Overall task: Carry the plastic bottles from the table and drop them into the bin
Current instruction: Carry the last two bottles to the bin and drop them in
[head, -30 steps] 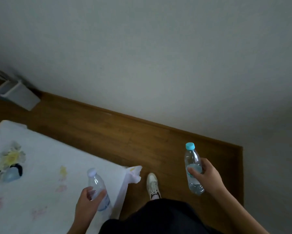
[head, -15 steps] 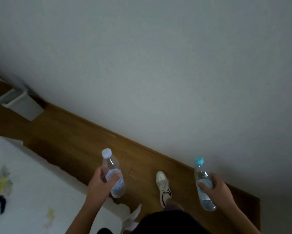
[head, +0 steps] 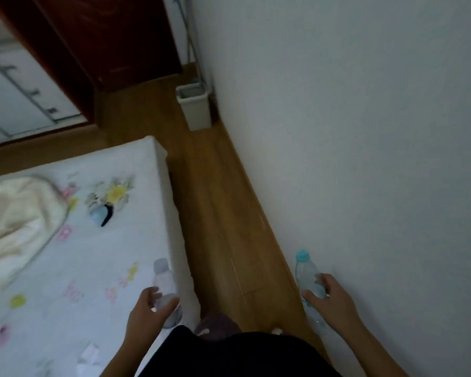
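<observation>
Two plastic bottles are in view, one in each hand, both upright and clear. The left hand (head: 144, 317) curls its fingers and thumb round the lower body of the white-capped bottle (head: 164, 281), which is held over the near right edge of the table (head: 93, 254). The right hand (head: 337, 303) grips the blue-capped bottle (head: 306, 276) the same way, thumb on the near side and fingers wrapped behind, close beside the wall (head: 365, 131). Each bottle carries a pale label band, but motion blur leaves any brand or lettering unreadable.

One bin (head: 197, 112), a pale rectangular one with an open top, stands on the wooden floor (head: 223, 213) against the wall, well apart from both bottles and past the far corner of the table. A thin pole (head: 189, 42) leans up the wall behind it.

The table wears a white cloth printed with pink and yellow flowers. On it lie one cream towel (head: 14, 213), bunched at the left, and one small blue and black object (head: 101, 214), too blurred to identify.
</observation>
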### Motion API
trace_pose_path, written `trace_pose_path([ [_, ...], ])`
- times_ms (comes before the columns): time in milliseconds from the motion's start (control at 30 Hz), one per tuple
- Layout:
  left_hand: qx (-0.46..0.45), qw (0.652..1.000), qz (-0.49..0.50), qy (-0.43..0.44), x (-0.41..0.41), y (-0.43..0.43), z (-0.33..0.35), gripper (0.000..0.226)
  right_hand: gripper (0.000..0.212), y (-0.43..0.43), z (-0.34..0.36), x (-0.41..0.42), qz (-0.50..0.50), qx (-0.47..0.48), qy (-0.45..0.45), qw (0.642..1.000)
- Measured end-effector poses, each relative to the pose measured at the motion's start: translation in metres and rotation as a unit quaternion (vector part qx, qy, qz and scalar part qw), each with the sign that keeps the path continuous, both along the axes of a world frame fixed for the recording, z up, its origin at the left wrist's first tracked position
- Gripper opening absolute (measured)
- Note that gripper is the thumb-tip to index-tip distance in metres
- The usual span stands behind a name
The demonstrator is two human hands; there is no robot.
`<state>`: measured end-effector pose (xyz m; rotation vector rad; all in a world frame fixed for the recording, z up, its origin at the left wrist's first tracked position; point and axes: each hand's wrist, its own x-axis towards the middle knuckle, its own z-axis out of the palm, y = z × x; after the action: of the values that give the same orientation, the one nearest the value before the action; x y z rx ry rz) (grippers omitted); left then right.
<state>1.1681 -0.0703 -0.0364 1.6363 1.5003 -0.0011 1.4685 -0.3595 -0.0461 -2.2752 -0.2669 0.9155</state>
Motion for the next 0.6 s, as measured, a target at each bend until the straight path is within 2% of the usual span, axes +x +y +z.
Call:
trace_pose_path([
  [100,-0.021,0.993,0.114,-0.006,-0.017,0.016,-0.004,0.091,0.059,0.081,0.007,0.040,0.062,0.035,0.003,0.997],
  [167,-0.040,0.981,0.187,0.003,-0.026,0.029,-0.010,0.094,0.058,0.132,0.010,0.058,0.090,0.054,0.009,0.994],
  [267,-0.034,0.970,0.242,-0.010,-0.024,0.061,-0.016,0.095,0.054,0.200,0.011,0.077,0.116,0.068,0.008,0.991],
  [433,-0.037,0.971,0.237,-0.008,0.011,0.146,-0.013,0.094,0.058,0.279,0.004,0.105,0.094,0.046,0.007,0.995],
  [600,-0.010,0.986,0.167,-0.009,0.078,0.247,-0.002,0.069,0.061,0.328,-0.007,0.136,0.046,0.019,0.006,0.999],
])
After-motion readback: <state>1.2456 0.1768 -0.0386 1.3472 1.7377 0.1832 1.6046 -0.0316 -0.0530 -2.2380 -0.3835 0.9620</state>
